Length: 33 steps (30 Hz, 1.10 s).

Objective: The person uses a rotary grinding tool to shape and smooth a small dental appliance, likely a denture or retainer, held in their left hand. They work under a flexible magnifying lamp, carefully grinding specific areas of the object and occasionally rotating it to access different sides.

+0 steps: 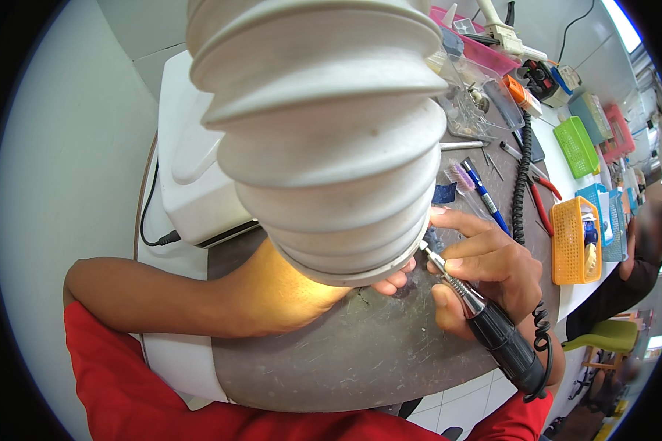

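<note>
My right hand [496, 268] is closed around a black and silver rotary handpiece [502, 339]. Its narrow metal end angles up and left toward the rim of a wide white corrugated hose [331, 169]. The hose hangs over the bench and covers most of my left hand [298, 294]. Yellow light falls on that wrist. Only a few curled fingertips show past the rim, close to the handpiece's tip; what they hold is hidden. A black coiled cord [542, 327] runs along the handpiece.
Left of the hose stands a white machine [198, 154] with a black cable. Beyond my right hand lie a blue pen [485, 197], a toothbrush [460, 176] and red-handled pliers [541, 206]. A yellow basket [575, 242] stands farther right. Another person sits at the far right.
</note>
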Available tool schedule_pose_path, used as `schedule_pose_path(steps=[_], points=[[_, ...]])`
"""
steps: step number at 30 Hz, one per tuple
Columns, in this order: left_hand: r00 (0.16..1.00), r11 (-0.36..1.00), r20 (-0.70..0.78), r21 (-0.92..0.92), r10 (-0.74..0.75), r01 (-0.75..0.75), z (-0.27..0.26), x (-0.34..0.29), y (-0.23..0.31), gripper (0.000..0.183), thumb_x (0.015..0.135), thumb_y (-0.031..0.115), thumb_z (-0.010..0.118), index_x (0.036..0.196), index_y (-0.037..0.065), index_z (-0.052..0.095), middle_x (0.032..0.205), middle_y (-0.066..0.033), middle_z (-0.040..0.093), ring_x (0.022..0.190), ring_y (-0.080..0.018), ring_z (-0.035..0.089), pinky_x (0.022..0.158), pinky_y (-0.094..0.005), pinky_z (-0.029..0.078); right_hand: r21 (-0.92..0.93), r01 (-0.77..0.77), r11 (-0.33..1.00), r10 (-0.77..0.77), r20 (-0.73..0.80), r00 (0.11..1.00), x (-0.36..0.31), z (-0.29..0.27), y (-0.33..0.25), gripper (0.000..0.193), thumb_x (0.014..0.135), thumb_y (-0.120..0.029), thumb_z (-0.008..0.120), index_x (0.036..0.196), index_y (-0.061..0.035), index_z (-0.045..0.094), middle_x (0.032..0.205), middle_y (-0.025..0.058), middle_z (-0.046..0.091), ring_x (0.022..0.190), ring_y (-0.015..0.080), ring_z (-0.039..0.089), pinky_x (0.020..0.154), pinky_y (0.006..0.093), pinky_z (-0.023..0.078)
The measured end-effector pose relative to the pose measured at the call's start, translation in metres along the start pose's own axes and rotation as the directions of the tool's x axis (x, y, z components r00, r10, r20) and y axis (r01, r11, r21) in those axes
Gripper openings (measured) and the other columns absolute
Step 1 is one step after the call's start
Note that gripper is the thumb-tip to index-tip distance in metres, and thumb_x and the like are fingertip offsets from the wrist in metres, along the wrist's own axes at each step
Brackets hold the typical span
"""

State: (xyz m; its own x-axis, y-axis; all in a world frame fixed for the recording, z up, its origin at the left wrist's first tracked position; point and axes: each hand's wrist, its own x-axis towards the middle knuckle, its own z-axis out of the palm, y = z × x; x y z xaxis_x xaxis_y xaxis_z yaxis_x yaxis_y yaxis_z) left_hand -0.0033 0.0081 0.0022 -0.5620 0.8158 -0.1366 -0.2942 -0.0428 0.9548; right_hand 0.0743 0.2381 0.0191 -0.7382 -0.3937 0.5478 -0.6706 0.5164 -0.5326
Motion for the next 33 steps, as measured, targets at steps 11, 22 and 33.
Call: schedule_pose_path(steps=[11, 22, 33], points=[[1.0, 1.0, 0.012, -0.012, -0.015, 0.016, -0.0005, 0.0001, 0.0007, 0.04, 0.103, 0.014, 0.057, 0.139, -0.001, 0.047, 0.108, -0.0114, 0.065, 0.096, -0.0166, 0.065, 0.086, -0.0309, 0.057, 0.036, -0.001, 0.999, 0.001, 0.01, 1.0, -0.0005, -0.0027, -0.0007, 0.029, 0.081, -0.002, 0.073, 0.104, 0.0008, 0.055, 0.082, 0.0145, 0.065, 0.098, 0.0404, 0.071, 0.093, 0.05, 0.055], [0.998, 0.999, 0.035, -0.009, -0.045, 0.045, -0.0032, -0.0008, 0.0003, 0.041, 0.105, 0.017, 0.054, 0.141, -0.001, 0.046, 0.105, -0.0096, 0.064, 0.094, -0.0157, 0.064, 0.086, -0.0303, 0.056, 0.009, 0.033, 0.999, -0.033, -0.009, 0.999, 0.0002, 0.001, 0.0036, 0.028, 0.082, -0.003, 0.073, 0.103, 0.0018, 0.055, 0.08, 0.0148, 0.065, 0.092, 0.0374, 0.071, 0.094, 0.0522, 0.054], [0.998, 0.998, 0.017, -0.028, -0.056, 0.056, -0.0022, 0.0008, -0.0014, 0.04, 0.105, 0.018, 0.054, 0.14, 0.0, 0.047, 0.102, -0.0082, 0.064, 0.092, -0.0146, 0.063, 0.084, -0.0296, 0.055, 0.017, 0.025, 1.0, -0.025, -0.014, 1.0, -0.0014, 0.0016, 0.0052, 0.028, 0.081, -0.002, 0.073, 0.102, 0.0027, 0.056, 0.08, 0.0157, 0.065, 0.091, 0.0375, 0.071, 0.093, 0.0521, 0.055]])
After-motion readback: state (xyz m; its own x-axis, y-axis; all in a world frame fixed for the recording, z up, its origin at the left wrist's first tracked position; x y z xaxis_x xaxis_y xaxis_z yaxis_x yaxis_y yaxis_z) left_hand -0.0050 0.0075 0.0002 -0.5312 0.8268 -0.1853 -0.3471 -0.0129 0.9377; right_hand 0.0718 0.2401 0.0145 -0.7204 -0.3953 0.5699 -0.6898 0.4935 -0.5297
